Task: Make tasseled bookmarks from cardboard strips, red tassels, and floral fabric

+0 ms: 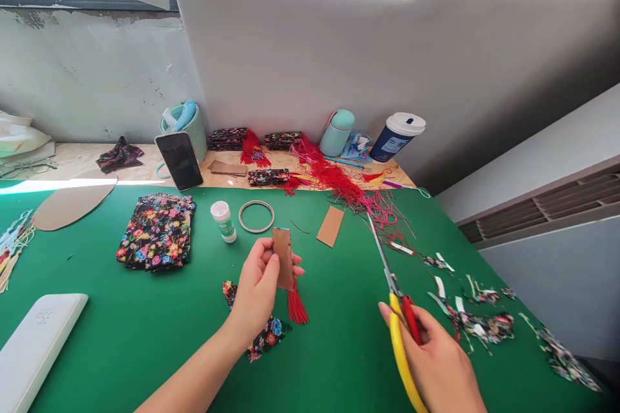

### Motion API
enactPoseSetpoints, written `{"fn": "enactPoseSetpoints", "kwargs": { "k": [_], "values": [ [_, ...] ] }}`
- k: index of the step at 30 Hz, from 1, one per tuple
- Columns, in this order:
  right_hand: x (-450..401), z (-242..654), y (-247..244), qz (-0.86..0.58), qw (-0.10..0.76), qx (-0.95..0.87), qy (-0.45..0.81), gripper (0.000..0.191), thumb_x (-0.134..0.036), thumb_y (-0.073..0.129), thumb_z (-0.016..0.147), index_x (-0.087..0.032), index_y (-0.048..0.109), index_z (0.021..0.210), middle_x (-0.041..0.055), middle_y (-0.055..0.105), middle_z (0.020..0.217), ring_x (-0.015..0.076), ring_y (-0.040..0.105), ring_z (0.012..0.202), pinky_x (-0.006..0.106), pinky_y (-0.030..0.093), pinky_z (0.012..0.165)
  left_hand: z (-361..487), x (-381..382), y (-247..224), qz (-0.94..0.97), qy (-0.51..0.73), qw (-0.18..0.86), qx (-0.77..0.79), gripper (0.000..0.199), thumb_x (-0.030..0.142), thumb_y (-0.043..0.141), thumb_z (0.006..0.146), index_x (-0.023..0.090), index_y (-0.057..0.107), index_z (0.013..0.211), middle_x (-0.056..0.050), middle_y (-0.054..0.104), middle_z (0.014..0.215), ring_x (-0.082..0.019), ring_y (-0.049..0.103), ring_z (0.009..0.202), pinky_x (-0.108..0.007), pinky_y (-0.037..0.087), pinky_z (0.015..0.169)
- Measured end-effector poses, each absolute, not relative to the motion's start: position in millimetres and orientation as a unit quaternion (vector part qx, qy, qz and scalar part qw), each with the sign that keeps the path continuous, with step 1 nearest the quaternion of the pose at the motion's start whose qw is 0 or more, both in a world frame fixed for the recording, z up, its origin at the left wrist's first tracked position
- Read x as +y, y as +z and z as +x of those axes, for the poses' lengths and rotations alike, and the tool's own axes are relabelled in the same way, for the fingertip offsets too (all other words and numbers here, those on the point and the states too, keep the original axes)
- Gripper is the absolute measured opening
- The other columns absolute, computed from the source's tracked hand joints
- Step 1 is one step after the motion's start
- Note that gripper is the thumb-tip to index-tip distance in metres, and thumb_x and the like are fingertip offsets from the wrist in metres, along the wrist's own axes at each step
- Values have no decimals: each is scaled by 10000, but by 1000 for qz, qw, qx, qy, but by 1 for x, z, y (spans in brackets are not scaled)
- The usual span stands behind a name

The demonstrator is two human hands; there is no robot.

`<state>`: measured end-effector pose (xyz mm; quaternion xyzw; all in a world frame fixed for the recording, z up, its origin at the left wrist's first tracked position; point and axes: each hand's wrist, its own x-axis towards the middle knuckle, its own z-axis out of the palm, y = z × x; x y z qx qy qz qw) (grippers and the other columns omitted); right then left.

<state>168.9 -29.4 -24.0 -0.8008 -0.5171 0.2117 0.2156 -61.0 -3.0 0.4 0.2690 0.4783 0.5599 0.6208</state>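
Note:
In my left hand [259, 287] is a narrow strip of brown cardboard [283, 255], gripped upright between thumb and fingers. A red tassel [297, 306] hangs below it. Beneath that hand a piece of black floral fabric [268, 339] lies on the green mat, partly hidden by my wrist. My right hand [431, 348] holds scissors [398, 322] with one yellow and one red handle; the blades look closed and point away toward a tangle of red and pink cords [349, 184]. Between my hands and that tangle lies a flat cardboard rectangle [330, 226].
A glue stick [223, 222], a metal ring [256, 216] and folded floral fabric [157, 232] lie left of centre. A phone [179, 161] leans against a basket [196, 132]. Behind stand a thermos [336, 133] and paper cup [397, 137]. Fabric scraps [487, 326] litter the right; a white power bank [41, 342] lies front left.

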Motion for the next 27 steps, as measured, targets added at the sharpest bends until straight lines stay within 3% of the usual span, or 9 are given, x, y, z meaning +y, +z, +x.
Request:
{"fn": "enactPoseSetpoints", "kwargs": {
  "k": [8,16,27],
  "values": [
    [-27,170,-31,-784,186,-538,247,449,-661,510,687,-230,615,756,-24,538,454,157,422,377,275,369,428,-61,-5,3,284,563,594,499,255,398,621,774,182,509,849,-24,655,742,-123,599,574,-239,464,557],
    [-26,163,-25,-793,166,-525,259,548,-733,471,620,-222,612,758,6,589,511,172,468,406,289,403,453,-61,-6,5,311,546,581,517,314,481,588,781,174,527,804,-3,610,624,-79,469,445,-185,298,399],
    [-28,164,-25,-798,160,-515,269,557,-731,483,602,-214,608,768,26,630,564,189,522,462,290,413,480,-61,-5,4,321,539,567,534,260,417,607,778,181,499,789,32,554,596,-69,453,450,-183,294,414]
  ]
}}
